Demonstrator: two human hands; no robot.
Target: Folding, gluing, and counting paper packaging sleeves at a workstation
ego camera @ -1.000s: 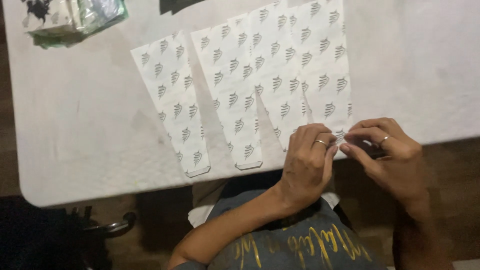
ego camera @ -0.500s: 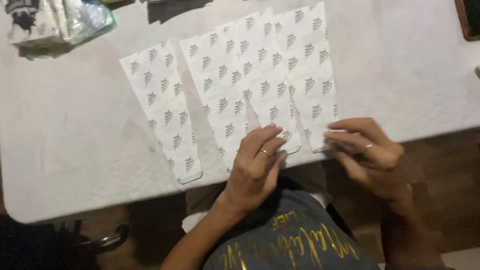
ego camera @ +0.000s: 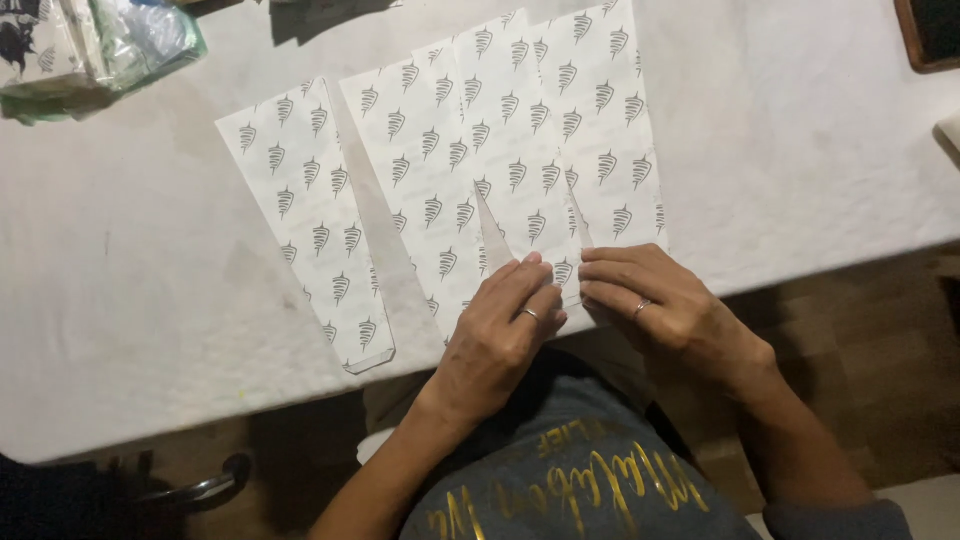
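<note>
Several white paper sheets printed with small grey spiral marks lie fanned out on a white table [ego camera: 120,290]. One sheet [ego camera: 310,220] lies apart on the left; the others [ego camera: 520,150] overlap in the middle. My left hand [ego camera: 500,335] presses flat on the lower end of the overlapping sheets, fingers together, a ring on one finger. My right hand [ego camera: 660,310] rests beside it, fingertips pinching the bottom edge of a sheet near the table's front edge. Both hands' fingertips nearly touch.
A clear plastic bag with printed packets [ego camera: 90,50] sits at the table's far left corner. A dark-framed object [ego camera: 935,35] shows at the far right. Below the table edge are a wooden floor [ego camera: 880,340] and a chair arm [ego camera: 200,490].
My hands have moved left along the sheets' bottom edge and come together on the middle sheets. The view has shifted, so the sheets appear lower and more central.
</note>
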